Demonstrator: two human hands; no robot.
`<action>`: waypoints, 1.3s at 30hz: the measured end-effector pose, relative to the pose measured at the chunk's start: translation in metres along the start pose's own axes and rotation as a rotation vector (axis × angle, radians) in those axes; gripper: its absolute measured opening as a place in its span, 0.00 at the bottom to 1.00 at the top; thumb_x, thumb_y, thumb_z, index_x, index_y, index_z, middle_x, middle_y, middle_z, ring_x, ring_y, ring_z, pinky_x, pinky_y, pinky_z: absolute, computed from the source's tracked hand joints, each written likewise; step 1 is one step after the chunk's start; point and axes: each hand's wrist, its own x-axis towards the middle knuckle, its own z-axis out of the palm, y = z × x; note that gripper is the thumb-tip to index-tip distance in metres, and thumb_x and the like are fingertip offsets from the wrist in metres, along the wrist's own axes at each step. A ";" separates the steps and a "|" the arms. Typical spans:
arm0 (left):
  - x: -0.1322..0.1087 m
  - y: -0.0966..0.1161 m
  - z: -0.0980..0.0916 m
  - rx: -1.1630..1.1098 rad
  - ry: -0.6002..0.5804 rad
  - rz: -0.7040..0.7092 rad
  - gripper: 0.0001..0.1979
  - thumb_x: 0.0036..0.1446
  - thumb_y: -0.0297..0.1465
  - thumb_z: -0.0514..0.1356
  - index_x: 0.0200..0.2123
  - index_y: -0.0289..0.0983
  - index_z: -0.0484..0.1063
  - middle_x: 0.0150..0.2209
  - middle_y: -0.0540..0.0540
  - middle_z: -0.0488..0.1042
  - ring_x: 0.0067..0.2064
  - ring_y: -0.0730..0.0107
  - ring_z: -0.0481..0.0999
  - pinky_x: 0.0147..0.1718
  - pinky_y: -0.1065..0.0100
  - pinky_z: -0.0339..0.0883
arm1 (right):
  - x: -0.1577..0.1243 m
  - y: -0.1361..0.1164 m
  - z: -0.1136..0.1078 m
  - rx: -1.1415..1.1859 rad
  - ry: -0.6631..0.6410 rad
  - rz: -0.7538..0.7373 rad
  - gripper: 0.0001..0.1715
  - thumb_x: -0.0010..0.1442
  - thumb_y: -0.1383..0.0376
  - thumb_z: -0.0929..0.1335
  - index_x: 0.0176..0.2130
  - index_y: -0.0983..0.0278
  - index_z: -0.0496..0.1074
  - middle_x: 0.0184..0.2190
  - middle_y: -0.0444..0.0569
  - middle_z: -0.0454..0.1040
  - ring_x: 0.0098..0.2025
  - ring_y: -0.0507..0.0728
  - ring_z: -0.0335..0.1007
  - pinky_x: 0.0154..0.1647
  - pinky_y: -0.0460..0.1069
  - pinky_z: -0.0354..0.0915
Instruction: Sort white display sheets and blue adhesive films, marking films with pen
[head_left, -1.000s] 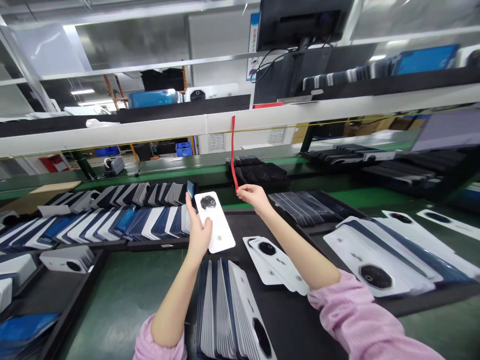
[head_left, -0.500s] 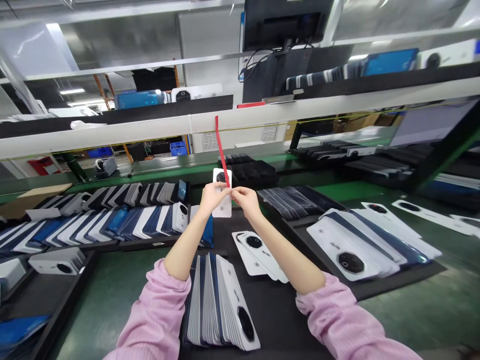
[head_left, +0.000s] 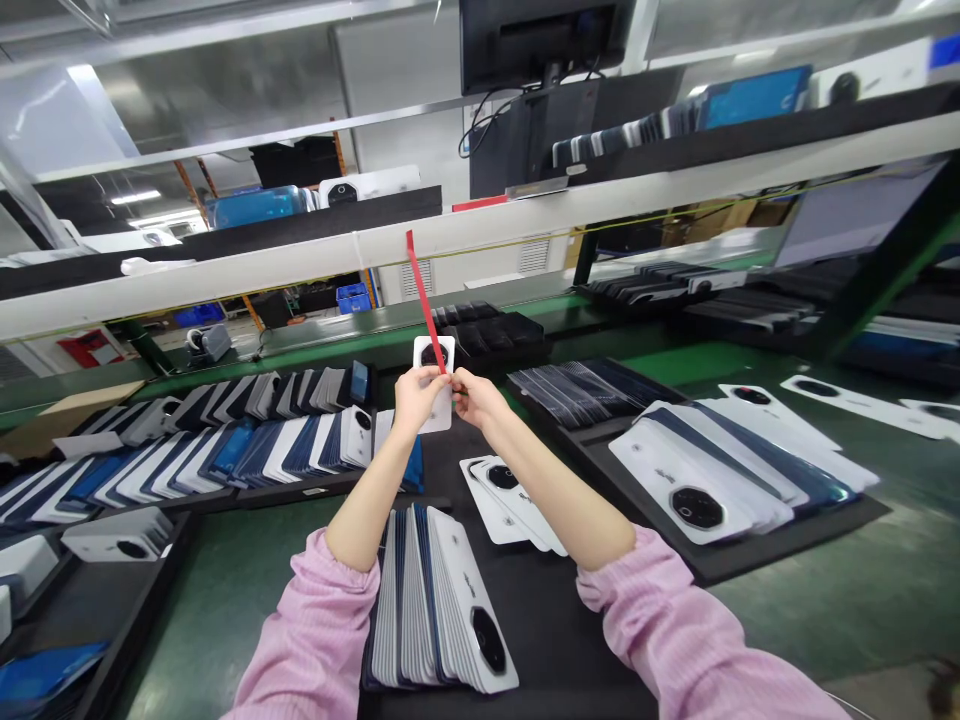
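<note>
My left hand (head_left: 420,397) is closed in a pinch at the lower end of a red strip (head_left: 424,305), which runs down slantwise from the white shelf rail. Thumb and finger of my right hand (head_left: 476,397) are pinched together at that same end, nearly touching the left fingertips. Behind both hands is a white phone back cover (head_left: 424,345) with a dark round camera area; the hands partly hide it, and I cannot tell whether either touches it. Below my forearms lie a few loose white covers (head_left: 495,510) and a leaning stack of white and blue covers (head_left: 442,600).
Racks of white, grey and blue covers (head_left: 285,440) stand at left. A black tray (head_left: 780,545) with fanned covers (head_left: 697,470) is at right, beside a tray of dark sheets (head_left: 577,390). A shelf rail (head_left: 300,265) crosses ahead, with a monitor (head_left: 547,40) above.
The view has shifted slightly, so most things sit a little further left. My right fingertips have drawn slightly apart from the left ones; the red strip still reaches the hands.
</note>
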 end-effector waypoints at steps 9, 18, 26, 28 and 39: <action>0.002 -0.019 -0.006 -0.170 0.013 -0.116 0.14 0.65 0.37 0.62 0.49 0.34 0.74 0.50 0.42 0.76 0.50 0.61 0.77 0.49 0.54 0.74 | -0.001 0.005 -0.015 0.039 0.016 -0.057 0.16 0.70 0.57 0.67 0.52 0.64 0.72 0.50 0.52 0.75 0.45 0.56 0.75 0.45 0.55 0.75; 0.012 -0.028 -0.013 -0.345 -0.204 -0.373 0.16 0.66 0.36 0.61 0.53 0.35 0.71 0.49 0.42 0.75 0.46 0.64 0.78 0.44 0.58 0.76 | -0.016 -0.023 0.008 -0.059 0.018 -0.580 0.35 0.43 0.64 0.78 0.49 0.56 0.64 0.41 0.45 0.80 0.44 0.57 0.75 0.48 0.52 0.69; 0.014 -0.024 -0.022 -0.361 -0.222 -0.367 0.28 0.53 0.25 0.69 0.58 0.35 0.72 0.42 0.44 0.80 0.36 0.68 0.78 0.42 0.62 0.74 | 0.002 -0.036 0.021 -0.151 0.030 -0.654 0.29 0.44 0.66 0.74 0.44 0.57 0.61 0.23 0.36 0.76 0.30 0.56 0.73 0.44 0.53 0.68; 0.009 -0.020 -0.023 -0.340 -0.195 -0.309 0.38 0.45 0.21 0.70 0.62 0.37 0.70 0.47 0.43 0.81 0.40 0.64 0.80 0.46 0.61 0.72 | 0.002 -0.034 0.020 -0.135 0.037 -0.655 0.31 0.43 0.65 0.74 0.45 0.57 0.60 0.24 0.36 0.76 0.30 0.56 0.74 0.43 0.52 0.68; -0.034 -0.027 -0.030 -0.210 -0.118 -0.260 0.67 0.45 0.20 0.69 0.72 0.39 0.20 0.43 0.41 0.82 0.35 0.63 0.81 0.48 0.55 0.73 | -0.004 -0.030 0.022 0.009 0.011 -0.607 0.37 0.43 0.62 0.76 0.49 0.57 0.59 0.27 0.38 0.77 0.34 0.56 0.76 0.43 0.51 0.69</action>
